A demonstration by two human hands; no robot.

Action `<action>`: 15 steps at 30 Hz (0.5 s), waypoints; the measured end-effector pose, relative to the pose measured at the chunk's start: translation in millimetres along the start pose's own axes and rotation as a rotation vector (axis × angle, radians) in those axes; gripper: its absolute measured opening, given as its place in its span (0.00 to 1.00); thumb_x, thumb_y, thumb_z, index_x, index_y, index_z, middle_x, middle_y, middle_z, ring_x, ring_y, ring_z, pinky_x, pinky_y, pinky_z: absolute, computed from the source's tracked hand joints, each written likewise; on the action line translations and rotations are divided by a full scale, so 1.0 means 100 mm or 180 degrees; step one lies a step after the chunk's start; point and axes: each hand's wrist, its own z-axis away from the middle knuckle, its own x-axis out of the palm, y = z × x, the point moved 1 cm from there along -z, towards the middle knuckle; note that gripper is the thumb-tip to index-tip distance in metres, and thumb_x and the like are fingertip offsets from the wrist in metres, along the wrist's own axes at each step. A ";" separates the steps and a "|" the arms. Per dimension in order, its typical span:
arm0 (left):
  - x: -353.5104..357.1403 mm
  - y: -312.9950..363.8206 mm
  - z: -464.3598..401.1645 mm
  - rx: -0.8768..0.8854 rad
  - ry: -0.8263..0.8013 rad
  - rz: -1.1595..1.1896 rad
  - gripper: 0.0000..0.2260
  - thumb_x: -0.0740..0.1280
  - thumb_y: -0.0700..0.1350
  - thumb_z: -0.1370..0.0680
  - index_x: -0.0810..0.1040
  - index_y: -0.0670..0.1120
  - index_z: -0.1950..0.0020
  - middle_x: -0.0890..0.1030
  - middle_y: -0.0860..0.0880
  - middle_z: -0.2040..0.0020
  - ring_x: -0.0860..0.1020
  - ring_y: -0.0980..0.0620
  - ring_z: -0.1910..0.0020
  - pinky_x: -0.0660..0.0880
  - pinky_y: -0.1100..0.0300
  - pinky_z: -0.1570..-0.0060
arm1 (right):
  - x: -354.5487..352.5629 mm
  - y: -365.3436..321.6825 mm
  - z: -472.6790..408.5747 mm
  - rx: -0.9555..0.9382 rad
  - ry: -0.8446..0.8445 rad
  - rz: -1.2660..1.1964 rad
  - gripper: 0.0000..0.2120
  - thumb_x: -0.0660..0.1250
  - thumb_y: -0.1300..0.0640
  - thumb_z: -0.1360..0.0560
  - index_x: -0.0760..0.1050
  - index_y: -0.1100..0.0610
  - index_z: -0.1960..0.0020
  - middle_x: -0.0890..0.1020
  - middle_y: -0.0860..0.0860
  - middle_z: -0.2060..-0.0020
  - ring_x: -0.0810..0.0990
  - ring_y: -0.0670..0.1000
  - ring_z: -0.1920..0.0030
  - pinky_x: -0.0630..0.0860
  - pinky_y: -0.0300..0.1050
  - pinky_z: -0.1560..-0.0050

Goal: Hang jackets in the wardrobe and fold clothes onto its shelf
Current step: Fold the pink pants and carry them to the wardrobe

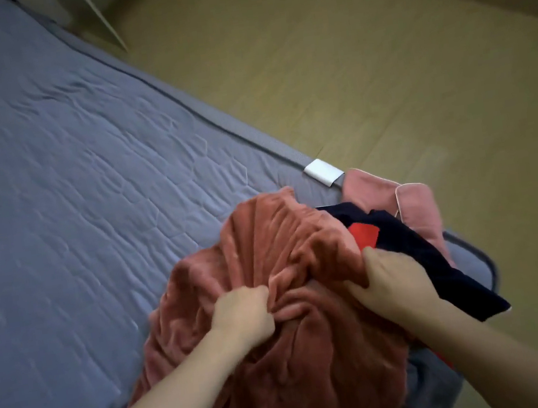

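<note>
head view, looking down over a bed edge. rust-red plush fleece garment lies bunched on the grey-blue quilted mattress, near its right-hand corner. left hand is clenched into a gathered ridge of the fleece, fingers curled into the folds. right hand grasps the same garment at its right edge, thumb on top, fabric pinched beneath. both grips sit close together near the middle of the bundle, likely to lift it clear of the heap and find its shape before folding.

partly under the fleece, to the right: a dark navy garment with a red patch, draped over the mattress corner. beyond it, a pink garment with pale piping hangs off toward the yellowish wooden floor. small white clip-like piece sits on the mattress edge; purpose unclear.

wardrobe and shelf not in sight. judgement: sorting stage, nothing folded yet in view.
</note>
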 end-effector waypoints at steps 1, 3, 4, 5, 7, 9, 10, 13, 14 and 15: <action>0.03 -0.04 0.18 0.0123 -0.0634 -0.0114 0.14 0.62 0.48 0.26 0.76 0.46 0.44 0.81 0.44 0.45 0.79 0.42 0.45 0.75 0.53 0.49 | -0.01 -0.04 0.10 -0.0213 -0.0149 -0.0026 0.21 0.59 0.34 0.29 0.64 0.52 0.53 0.80 0.50 0.55 0.80 0.56 0.52 0.67 0.50 0.59; 0.03 -0.11 0.44 0.0214 -0.2270 -0.0211 0.13 0.64 0.48 0.26 0.79 0.42 0.46 0.82 0.43 0.49 0.81 0.43 0.53 0.77 0.56 0.57 | -0.04 -0.09 0.23 -0.0572 -0.0494 -0.0081 0.23 0.59 0.36 0.30 0.64 0.52 0.45 0.80 0.49 0.51 0.79 0.56 0.49 0.70 0.49 0.57; -0.02 -0.14 0.50 0.0115 -0.2968 -0.0084 0.11 0.65 0.47 0.25 0.80 0.43 0.48 0.81 0.43 0.50 0.79 0.44 0.59 0.76 0.58 0.60 | -0.06 -0.11 0.27 -0.0660 -0.0656 -0.0121 0.23 0.60 0.37 0.30 0.63 0.52 0.44 0.80 0.49 0.50 0.79 0.56 0.48 0.70 0.48 0.57; -0.08 -0.18 0.48 0.0037 -0.3164 0.0166 0.09 0.65 0.47 0.24 0.80 0.44 0.50 0.82 0.42 0.49 0.78 0.46 0.62 0.74 0.58 0.61 | -0.08 -0.12 0.29 -0.0681 -0.0795 -0.0168 0.24 0.60 0.37 0.31 0.63 0.52 0.45 0.80 0.50 0.49 0.79 0.57 0.48 0.70 0.48 0.56; -0.23 -0.24 0.25 -0.0150 -0.1768 0.0663 0.09 0.63 0.50 0.25 0.77 0.46 0.51 0.82 0.41 0.46 0.79 0.45 0.57 0.72 0.58 0.58 | -0.11 -0.15 0.29 -0.0608 -0.1048 -0.0297 0.25 0.63 0.36 0.34 0.62 0.52 0.48 0.79 0.51 0.49 0.78 0.57 0.48 0.70 0.48 0.55; -0.42 -0.25 -0.06 -0.0416 0.0416 0.0875 0.15 0.64 0.54 0.28 0.72 0.48 0.45 0.79 0.43 0.42 0.76 0.42 0.43 0.72 0.53 0.49 | -0.12 -0.16 0.28 -0.0458 -0.1248 -0.0539 0.25 0.64 0.36 0.34 0.61 0.52 0.50 0.78 0.51 0.49 0.78 0.56 0.47 0.70 0.47 0.54; -0.47 -0.23 -0.21 -0.0474 0.0956 0.0906 0.22 0.65 0.55 0.29 0.69 0.49 0.38 0.74 0.42 0.36 0.71 0.41 0.36 0.69 0.50 0.40 | -0.11 -0.17 0.27 -0.0399 -0.1310 -0.0634 0.24 0.65 0.36 0.34 0.60 0.52 0.51 0.78 0.50 0.48 0.78 0.56 0.47 0.70 0.47 0.53; -0.40 -0.18 -0.58 -0.0299 0.0394 0.0665 0.39 0.68 0.57 0.30 0.54 0.53 0.23 0.50 0.44 0.21 0.47 0.43 0.22 0.43 0.42 0.27 | -0.04 -0.19 0.29 -0.0350 -0.1401 -0.0777 0.23 0.66 0.40 0.33 0.58 0.52 0.51 0.77 0.51 0.48 0.77 0.56 0.46 0.72 0.47 0.52; -0.35 -0.18 -0.67 -0.0162 0.0080 0.0461 0.39 0.68 0.57 0.29 0.54 0.53 0.23 0.48 0.46 0.21 0.46 0.43 0.22 0.40 0.41 0.27 | -0.01 -0.20 0.31 -0.0330 -0.1444 -0.0800 0.24 0.66 0.41 0.33 0.57 0.52 0.51 0.77 0.51 0.48 0.77 0.57 0.46 0.72 0.47 0.52; -0.31 -0.20 -0.70 -0.0029 -0.0079 0.0262 0.37 0.67 0.57 0.29 0.57 0.53 0.24 0.51 0.46 0.21 0.49 0.43 0.22 0.41 0.40 0.27 | 0.02 -0.22 0.33 -0.0299 -0.1478 -0.0797 0.24 0.67 0.41 0.33 0.56 0.52 0.51 0.78 0.52 0.49 0.78 0.57 0.46 0.72 0.47 0.54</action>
